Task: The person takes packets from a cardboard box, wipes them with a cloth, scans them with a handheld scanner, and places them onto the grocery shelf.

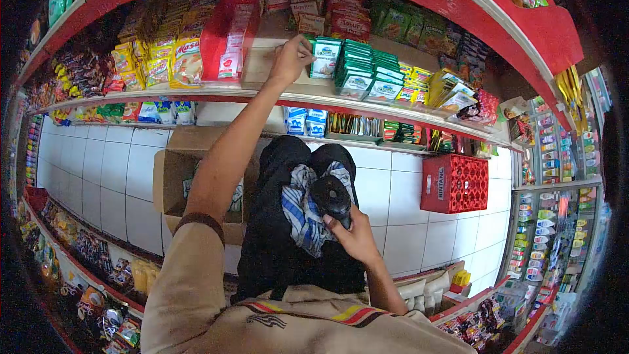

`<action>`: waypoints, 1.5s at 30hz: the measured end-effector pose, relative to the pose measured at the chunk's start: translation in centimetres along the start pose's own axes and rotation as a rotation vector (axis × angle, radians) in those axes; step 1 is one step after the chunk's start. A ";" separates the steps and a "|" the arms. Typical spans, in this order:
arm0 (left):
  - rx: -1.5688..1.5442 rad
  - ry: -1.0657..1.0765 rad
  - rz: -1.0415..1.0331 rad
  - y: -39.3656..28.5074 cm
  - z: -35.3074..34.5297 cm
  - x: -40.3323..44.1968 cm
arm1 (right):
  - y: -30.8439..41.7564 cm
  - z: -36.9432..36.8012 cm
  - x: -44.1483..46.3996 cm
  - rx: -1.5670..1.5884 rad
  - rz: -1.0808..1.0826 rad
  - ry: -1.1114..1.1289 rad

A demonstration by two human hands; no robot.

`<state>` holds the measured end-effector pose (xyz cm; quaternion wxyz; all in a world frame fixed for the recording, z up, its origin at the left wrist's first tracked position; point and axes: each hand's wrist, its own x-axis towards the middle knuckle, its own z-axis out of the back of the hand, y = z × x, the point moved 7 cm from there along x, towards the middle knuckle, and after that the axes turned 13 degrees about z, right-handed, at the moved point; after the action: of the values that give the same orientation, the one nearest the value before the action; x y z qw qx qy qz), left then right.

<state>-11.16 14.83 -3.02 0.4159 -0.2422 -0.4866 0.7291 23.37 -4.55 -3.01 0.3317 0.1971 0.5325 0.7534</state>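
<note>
Head cam: left hand (290, 64) is at the upper-centre shelf (261, 73), fingers curled in with the tips at the left edge of a green packet (325, 59); can't tell whether they pinch it or just touch it. That packet is at the left end of a row of matching green packets (359, 69). Right hand (354, 233), lower centre, is wrapped around a black object (331, 196) (bottle or can, unclear), thumb pressed on its side, over a striped cloth (303, 204) on the lap. My read: step in hand is placing or straightening the end packet, row looks mostly in order. Next move calls for squaring it to its neighbours, then a clean release without tipping it; right hand just needs to keep the object steady. Open carton (171, 180) on the floor, left of centre.
</note>
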 end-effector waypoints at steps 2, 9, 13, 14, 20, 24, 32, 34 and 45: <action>0.026 -0.009 0.010 -0.3 -0.1 -0.2 | 0.0 -0.1 0.1 0.001 0.011 0.000; 0.342 0.039 0.021 0.9 -1.1 0.0 | 0.0 -0.2 0.1 0.008 0.011 -0.001; 0.295 0.028 0.001 1.1 -1.1 0.1 | 0.1 -0.2 0.1 0.002 -0.008 0.017; 0.268 -0.005 -0.010 0.9 -1.0 0.1 | -0.2 -0.2 0.0 -0.023 -0.025 0.038; 0.249 -0.053 -0.033 1.2 -1.2 0.5 | 0.0 -0.3 0.0 0.006 -0.037 0.016; 0.360 -0.156 -0.063 -1.0 1.2 -1.9 | -0.2 -0.4 0.0 0.009 0.033 0.000; -0.136 -0.695 0.083 6.9 16.7 -18.2 | 3.6 -1.1 -3.0 -0.269 -0.063 0.520; -0.185 -0.824 0.259 14.5 19.5 -23.3 | 3.6 -3.0 -4.3 -0.366 0.014 0.686; 0.115 -0.160 1.064 53.8 0.5 -36.4 | 8.4 -2.0 1.3 -0.477 0.109 0.466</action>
<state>-11.93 -25.80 -53.73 -0.0365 -0.3756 -0.2861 0.8808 18.72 -6.77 4.03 0.1972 -0.0353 0.3913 0.8982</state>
